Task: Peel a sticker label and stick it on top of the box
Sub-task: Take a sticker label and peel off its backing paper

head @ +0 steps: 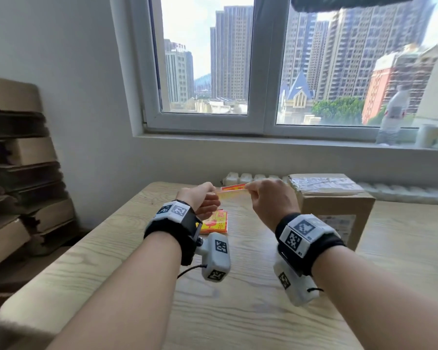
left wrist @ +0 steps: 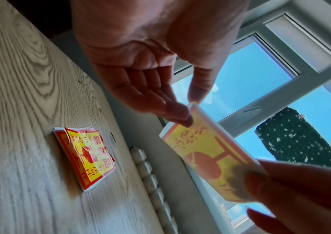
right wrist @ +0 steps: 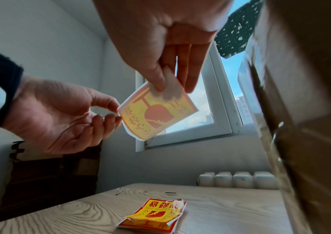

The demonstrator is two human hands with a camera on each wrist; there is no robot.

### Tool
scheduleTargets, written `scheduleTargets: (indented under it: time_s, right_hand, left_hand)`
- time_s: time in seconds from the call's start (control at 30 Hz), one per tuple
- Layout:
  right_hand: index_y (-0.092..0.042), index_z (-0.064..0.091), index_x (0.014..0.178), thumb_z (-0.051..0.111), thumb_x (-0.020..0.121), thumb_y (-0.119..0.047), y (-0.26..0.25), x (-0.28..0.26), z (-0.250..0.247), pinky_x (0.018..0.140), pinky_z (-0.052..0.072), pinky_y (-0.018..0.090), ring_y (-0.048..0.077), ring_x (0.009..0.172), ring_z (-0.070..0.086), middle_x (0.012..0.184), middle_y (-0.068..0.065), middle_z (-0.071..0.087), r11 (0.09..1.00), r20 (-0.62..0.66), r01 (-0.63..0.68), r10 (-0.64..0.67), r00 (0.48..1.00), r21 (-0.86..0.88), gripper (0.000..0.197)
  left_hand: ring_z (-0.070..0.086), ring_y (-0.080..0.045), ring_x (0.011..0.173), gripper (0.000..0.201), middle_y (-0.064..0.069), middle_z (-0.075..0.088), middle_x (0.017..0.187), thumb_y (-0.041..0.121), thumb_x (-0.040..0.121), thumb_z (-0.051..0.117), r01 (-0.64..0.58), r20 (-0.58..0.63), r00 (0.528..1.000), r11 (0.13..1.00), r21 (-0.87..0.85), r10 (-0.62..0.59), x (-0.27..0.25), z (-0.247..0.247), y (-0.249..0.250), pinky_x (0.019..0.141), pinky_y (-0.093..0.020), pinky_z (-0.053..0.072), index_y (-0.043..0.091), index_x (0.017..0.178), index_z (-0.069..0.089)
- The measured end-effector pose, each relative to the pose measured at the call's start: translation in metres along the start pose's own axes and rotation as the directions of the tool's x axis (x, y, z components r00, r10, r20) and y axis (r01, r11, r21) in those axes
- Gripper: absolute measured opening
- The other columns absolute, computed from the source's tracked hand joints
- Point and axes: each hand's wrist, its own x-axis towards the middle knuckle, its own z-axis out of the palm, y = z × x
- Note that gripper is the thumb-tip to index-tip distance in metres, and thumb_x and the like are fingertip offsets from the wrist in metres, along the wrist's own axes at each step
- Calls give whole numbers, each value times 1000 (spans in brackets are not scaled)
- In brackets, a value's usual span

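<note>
A red and yellow sticker label (head: 233,188) on its white backing hangs in the air above the table, stretched between both hands. My left hand (head: 216,192) pinches its left edge with thumb and forefinger (left wrist: 182,117). My right hand (head: 248,190) pinches the opposite end between thumb and fingers (right wrist: 158,82). The label (right wrist: 156,114) is slightly curled, printed side down. The brown cardboard box (head: 334,205), with a taped top, stands on the table just right of my right hand. A small stack of the same stickers (head: 214,222) lies on the table under my left hand, its top sheet curled up (right wrist: 156,213).
The wooden table (head: 238,311) runs up to a white radiator (head: 250,178) under the window. Flattened cardboard boxes (head: 18,173) are piled against the left wall. A plastic bottle (head: 395,114) stands on the windowsill at the right.
</note>
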Motion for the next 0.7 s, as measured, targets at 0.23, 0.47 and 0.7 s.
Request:
scheduleTargets:
  time_s: [0.23, 0.47, 0.7]
  right_hand:
    - [-22, 75, 104, 55, 87, -36, 0, -10, -33, 78, 52, 26, 19, 95, 70, 104, 0, 76, 992, -10, 2, -1, 1000, 127, 30]
    - [-16, 75, 109, 61, 87, -39, 4, -6, -54, 80, 57, 26, 12, 92, 71, 105, 1, 76, 843, 5, -12, 11, 1000, 537, 34]
    - [-11, 75, 103, 67, 85, -26, 24, -5, -56, 80, 60, 37, 19, 86, 73, 94, 6, 77, 682, 93, -125, 83, 992, 721, 25]
  left_hand:
    - [58, -5, 32, 21, 2, 66, 42, 12, 87, 57, -140, 31, 989, 975, -172, 147, -24, 2, 13, 47, -16, 51, 5, 68, 63]
    - [68, -10, 66, 10, 0, 72, 71, 17, 90, 59, -276, 249, 920, 951, -142, 304, -36, 23, 22, 62, -21, 55, 12, 85, 67]
    - [66, -14, 80, 10, -4, 69, 84, 18, 90, 60, -331, 361, 870, 941, -73, 335, -42, 43, 26, 71, -23, 54, 15, 83, 67]
